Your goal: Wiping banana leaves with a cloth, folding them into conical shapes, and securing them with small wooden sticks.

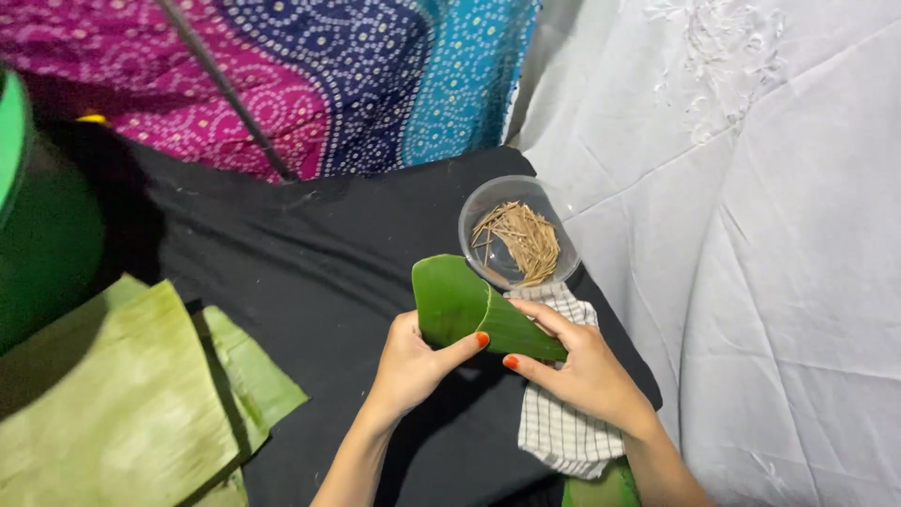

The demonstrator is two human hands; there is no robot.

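A green leaf piece (pixel 455 302), rolled into a cone, is held between both hands over a black cloth (pixel 310 253). My left hand (pixel 410 364) grips the cone's left side with the thumb across the front. Gripping the right edge of the cone is my right hand (pixel 580 364). Both thumbs have orange-red nails. Just behind the cone stands a clear plastic bowl (pixel 479 211) holding several thin brown sticks (pixel 524 240).
A white checked cloth (pixel 558 432) lies under my right hand. Flat pale-green leaf pieces (pixel 122 394) are stacked at the lower left. A green round container (pixel 38 216) stands at far left. Patterned pink, purple and blue fabric (pixel 328 75) hangs behind; white fabric (pixel 770 263) covers the right.
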